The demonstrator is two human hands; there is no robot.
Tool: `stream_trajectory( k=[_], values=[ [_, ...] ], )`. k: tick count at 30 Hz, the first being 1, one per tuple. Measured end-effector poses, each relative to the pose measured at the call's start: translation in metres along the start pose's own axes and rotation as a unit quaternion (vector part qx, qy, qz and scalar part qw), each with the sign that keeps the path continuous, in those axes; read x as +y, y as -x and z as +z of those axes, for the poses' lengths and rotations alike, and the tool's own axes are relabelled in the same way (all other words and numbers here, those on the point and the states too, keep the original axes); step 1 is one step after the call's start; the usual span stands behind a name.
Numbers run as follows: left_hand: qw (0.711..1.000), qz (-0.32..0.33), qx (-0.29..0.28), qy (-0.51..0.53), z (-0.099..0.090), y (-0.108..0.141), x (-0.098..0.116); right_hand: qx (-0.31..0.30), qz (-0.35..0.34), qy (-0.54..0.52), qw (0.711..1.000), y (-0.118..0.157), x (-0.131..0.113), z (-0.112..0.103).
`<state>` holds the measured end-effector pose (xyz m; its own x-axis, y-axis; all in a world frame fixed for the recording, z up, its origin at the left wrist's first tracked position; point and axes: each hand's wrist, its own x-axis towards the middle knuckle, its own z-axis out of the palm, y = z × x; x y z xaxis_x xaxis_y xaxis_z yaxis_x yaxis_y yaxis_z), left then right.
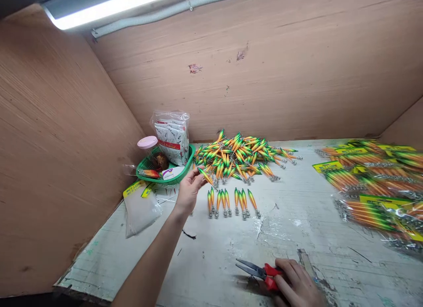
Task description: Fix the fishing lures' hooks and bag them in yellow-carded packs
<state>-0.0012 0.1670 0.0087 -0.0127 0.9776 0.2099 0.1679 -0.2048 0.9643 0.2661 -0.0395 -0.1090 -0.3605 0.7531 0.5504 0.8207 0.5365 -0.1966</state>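
Observation:
Between the thumb and fingers of my left hand is one green and orange lure, its hooked end pointing down to the right. Just behind it spreads a large pile of similar lures. In front of the pile, several lures stand in a row, green ends away from me and metal hooks towards me. Near the front edge my right hand is wrapped round the red handles of pliers; their jaws are slightly apart and point left, touching no lure.
A green basket at the back left holds packets, a pink-lidded jar and red lures. Clear bags lie before it. Filled lure packs cover the right side. Wooden walls enclose the white tabletop.

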Motion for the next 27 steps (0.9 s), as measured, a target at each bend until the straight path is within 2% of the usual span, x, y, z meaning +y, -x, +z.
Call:
stream_trajectory(
  k=[2,3,6,9,14,19,21,23,24,27],
  values=[
    [0.994,-0.055,-0.038,0.087,0.008,0.022,0.017,-0.009,-0.019,-0.002,1.0,-0.001,0.002,-0.002],
    [0.98,-0.103,-0.058,0.161,0.012,0.032,0.026,-0.012,-0.032,-0.001,0.999,-0.001,0.003,-0.003],
    [0.915,-0.217,-0.083,0.33,0.017,0.051,0.048,-0.013,-0.05,0.006,0.999,-0.001,0.005,-0.005],
    [0.891,-0.246,-0.09,0.37,0.019,0.058,0.059,-0.016,-0.05,0.009,0.999,-0.001,0.004,-0.005],
    [0.895,-0.251,-0.076,0.362,0.02,0.065,0.066,-0.022,-0.053,0.013,0.998,-0.001,0.004,-0.005],
    [0.914,-0.249,-0.071,0.312,0.02,0.068,0.067,-0.03,-0.046,0.013,0.998,0.001,0.004,-0.004],
    [0.946,-0.234,-0.085,0.209,0.017,0.063,0.058,-0.029,-0.049,0.014,0.998,0.001,0.003,-0.003],
    [0.971,-0.213,-0.089,0.059,0.011,0.052,0.04,-0.021,-0.042,0.015,0.999,0.001,0.002,-0.003],
    [0.975,-0.206,-0.081,-0.012,0.008,0.045,0.028,-0.017,-0.04,0.018,0.999,0.001,0.002,-0.003],
    [0.971,-0.198,-0.014,-0.135,-0.003,0.026,-0.012,-0.012,-0.053,0.033,0.998,0.001,0.004,-0.004]
  ],
)
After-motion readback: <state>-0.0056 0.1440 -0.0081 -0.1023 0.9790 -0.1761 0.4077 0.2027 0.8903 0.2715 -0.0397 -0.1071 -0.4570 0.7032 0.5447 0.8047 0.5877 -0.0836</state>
